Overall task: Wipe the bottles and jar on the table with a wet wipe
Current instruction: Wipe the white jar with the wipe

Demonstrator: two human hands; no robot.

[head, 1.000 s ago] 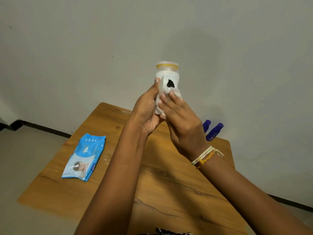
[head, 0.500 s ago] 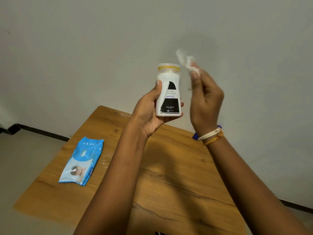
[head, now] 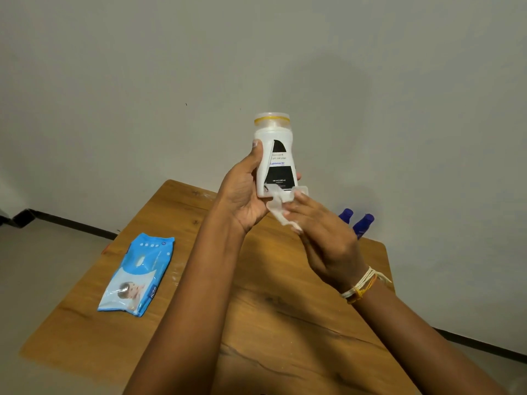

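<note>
My left hand (head: 245, 192) grips a white bottle (head: 275, 155) with a black label and a yellow-ringed cap, holding it upright above the wooden table (head: 256, 309). A crumpled white wet wipe (head: 281, 206) is held in the fingers of my right hand (head: 325, 238), which presses it against the bottle's bottom edge. Two blue bottles (head: 362, 223) stand at the table's far right, partly hidden behind my right hand.
A blue pack of wet wipes (head: 139, 275) lies flat on the left side of the table. A plain wall rises just behind the table's far edge. The floor shows to the left.
My right hand has dropped with the wipe from beside the bottle's cap to its base. My left hand keeps the bottle raised and steady.
</note>
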